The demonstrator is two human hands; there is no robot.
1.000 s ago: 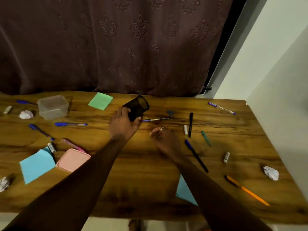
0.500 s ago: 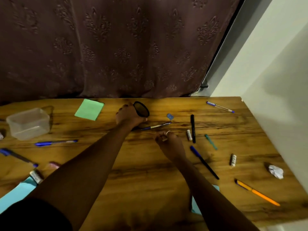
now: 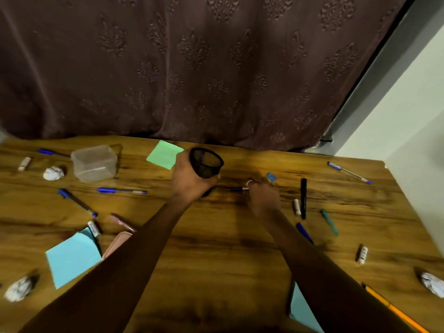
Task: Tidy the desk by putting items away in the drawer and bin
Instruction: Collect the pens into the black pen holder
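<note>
My left hand (image 3: 189, 182) grips a black mesh pen cup (image 3: 207, 162) at the back middle of the wooden desk (image 3: 216, 248), the cup tilted with its mouth facing up and toward me. My right hand (image 3: 262, 197) lies just right of it, fingers closed over the end of a blue pen (image 3: 236, 189) that rests on the desk. A small blue eraser (image 3: 271, 177) sits just beyond that hand. More pens lie around: a black marker (image 3: 303, 197), a teal pen (image 3: 329, 222), a blue pen (image 3: 121, 190).
A clear plastic box (image 3: 94, 162), a green note (image 3: 164, 154) and a crumpled paper (image 3: 53, 173) sit at back left. Blue paper (image 3: 72, 258), a pink lid (image 3: 117, 241) and another paper ball (image 3: 19, 288) are front left. Right side holds a paper ball (image 3: 432, 283), orange pencil (image 3: 394, 308) and wall.
My right hand has reached forward and closed on the blue pen beside the cup. My left hand has tipped the cup more upright. The view swung back left.
</note>
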